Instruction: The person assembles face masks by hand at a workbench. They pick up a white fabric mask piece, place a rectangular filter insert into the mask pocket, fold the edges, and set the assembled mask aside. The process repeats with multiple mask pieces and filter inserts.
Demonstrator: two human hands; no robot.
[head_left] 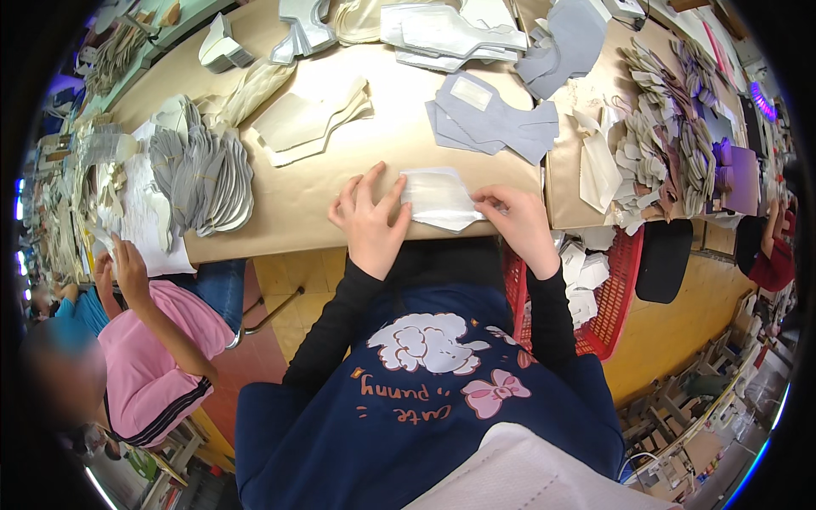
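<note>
A white, slightly shiny cut piece [439, 200] lies at the near edge of the brown-covered table, between my hands. My left hand [371, 223] is open, its fingers spread, with the index fingertip and thumb at the piece's left edge. At the right edge, my right hand [520, 225] pinches the piece between thumb and fingers. Just beyond it lie several overlapping grey cut pieces [510, 123], with a small pale rectangle on the top one. Cream cut pieces [297, 123] rest farther left.
Rubber-banded grey pieces [204, 170] are stacked at left, near a co-worker in a pink shirt [161, 357]. More white pieces [442, 32] lie at the back. A red basket [625, 289] holding white scraps stands below the table's right side, by a black stool [665, 263].
</note>
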